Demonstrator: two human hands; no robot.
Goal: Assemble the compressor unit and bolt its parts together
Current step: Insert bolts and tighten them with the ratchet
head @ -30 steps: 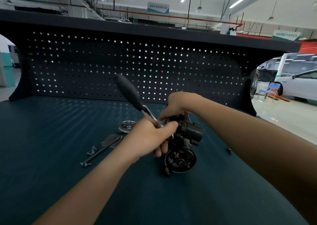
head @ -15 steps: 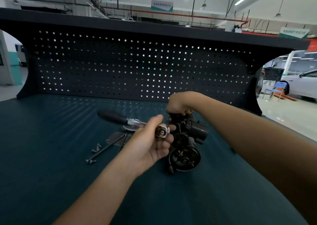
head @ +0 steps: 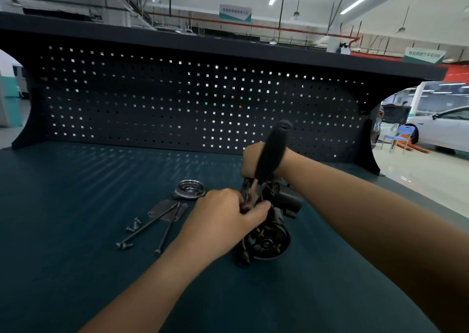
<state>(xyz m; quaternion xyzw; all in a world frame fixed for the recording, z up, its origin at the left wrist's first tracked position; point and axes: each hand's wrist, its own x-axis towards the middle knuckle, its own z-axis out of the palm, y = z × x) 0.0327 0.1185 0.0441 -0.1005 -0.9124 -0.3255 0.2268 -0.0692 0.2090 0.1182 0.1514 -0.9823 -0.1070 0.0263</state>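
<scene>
**Student:** Where is the compressor unit [head: 269,233], and how is it held?

**Instructor:** It lies on its side on the table [head: 76,244], right of centre, with its open round end facing the near edge. The right hand [head: 250,162] reaches over from the far side and grips the unit's far upper part to steady it. The left hand [head: 223,213] is at the unit's top. Its fingers curl round the lower shank of a ratchet wrench [head: 272,150], whose dark handle stands up, blurred, in front of the right hand.

**Student:** Which step does this show?

**Instructor:** Most likely a fastener on the upper housing is being tightened. The wrench head and the fastener are hidden behind the left hand, so how far it is seated cannot be told.

**Student:** What appears done?

**Instructor:** The main body looks joined. A dark cylindrical part sits on its right flank, and internal parts show inside the open end.

**Student:** And what is left?

**Instructor:** A good deal, by the look of it. To the left of the unit, apart from it, two long bolts [head: 149,225] lie across a flat plate [head: 162,207]. A round cover [head: 189,189] rests beyond them, and a few short screws [head: 133,225] lie further left. None of these is fitted. The open end presumably takes the cover, with the long bolts passed through, so the task seems about midway at best.
</scene>
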